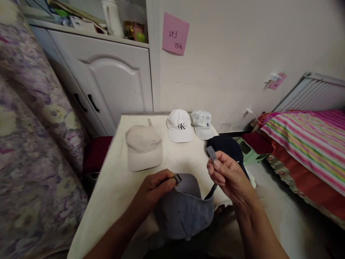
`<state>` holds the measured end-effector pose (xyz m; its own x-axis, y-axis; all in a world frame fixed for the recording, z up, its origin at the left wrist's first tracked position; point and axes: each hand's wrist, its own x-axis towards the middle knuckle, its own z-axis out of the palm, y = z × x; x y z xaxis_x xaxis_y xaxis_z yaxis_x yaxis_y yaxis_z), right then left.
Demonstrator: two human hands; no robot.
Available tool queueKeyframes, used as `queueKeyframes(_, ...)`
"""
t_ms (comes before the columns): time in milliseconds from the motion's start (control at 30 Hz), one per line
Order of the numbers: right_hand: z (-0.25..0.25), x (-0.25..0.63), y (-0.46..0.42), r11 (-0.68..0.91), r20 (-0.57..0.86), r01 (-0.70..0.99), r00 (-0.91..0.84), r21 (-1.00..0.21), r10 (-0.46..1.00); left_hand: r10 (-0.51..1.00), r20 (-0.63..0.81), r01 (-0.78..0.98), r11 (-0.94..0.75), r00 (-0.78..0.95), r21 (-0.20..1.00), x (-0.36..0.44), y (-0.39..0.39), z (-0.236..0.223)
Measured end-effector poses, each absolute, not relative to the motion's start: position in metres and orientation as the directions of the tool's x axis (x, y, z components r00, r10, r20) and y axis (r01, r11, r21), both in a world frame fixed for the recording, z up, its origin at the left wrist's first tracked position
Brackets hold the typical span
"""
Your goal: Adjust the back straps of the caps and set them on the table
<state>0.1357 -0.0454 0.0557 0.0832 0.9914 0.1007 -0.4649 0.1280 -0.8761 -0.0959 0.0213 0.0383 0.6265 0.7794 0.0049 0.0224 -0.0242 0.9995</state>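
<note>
A grey-blue baseball cap point(187, 214) hangs at the near edge of the table, its brim point(190, 183) lying toward the far side. My left hand point(155, 189) pinches the dark metal buckle point(177, 178) on one side of the cap's back opening. In my right hand point(229, 174), raised higher, the grey end of the strap point(211, 153) is gripped between thumb and fingers, pointing up. Buckle and strap end are apart. Just behind my right hand sits a navy cap point(226, 145), partly covered by it.
On the cream-covered table point(107, 201) stand a beige cap point(144, 145), a white cap point(179, 126) with black letters, and a pale cap point(202, 124). A floral curtain point(35, 144) hangs left, a white cabinet point(113, 75) stands behind, and a striped bed point(315, 136) is right.
</note>
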Motion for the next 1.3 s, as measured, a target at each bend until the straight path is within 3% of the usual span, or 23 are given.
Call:
queueKeyframes(200,0.029,0.115,-0.042,-0.001,-0.012,-0.502,0.019,-0.865,1.0,0.749,-0.031,-0.105,0.133,0.661,0.986,-0.096,0.02,0.034)
queueKeyframes(400,0.01,0.098,-0.034,-0.135,-0.076,-0.643,-0.119,-0.754,0.99,0.723,0.009,-0.136,0.118,0.691,0.984,-0.091,0.018,0.03)
queueKeyframes(600,0.003,0.089,-0.03,-0.22,-0.079,-0.68,-0.232,-0.699,0.97,0.689,0.026,-0.118,0.086,0.724,0.989,-0.087,0.021,0.023)
queueKeyframes(1133,-0.007,0.089,-0.031,-0.344,-0.119,-0.677,-0.357,-0.651,0.926,0.675,0.035,-0.131,0.091,0.737,0.987,-0.084,0.025,0.018)
queueKeyframes(1300,-0.01,0.092,-0.029,-0.341,-0.119,-0.644,-0.363,-0.685,0.924,0.666,0.02,-0.119,0.103,0.746,0.988,-0.084,0.026,0.017)
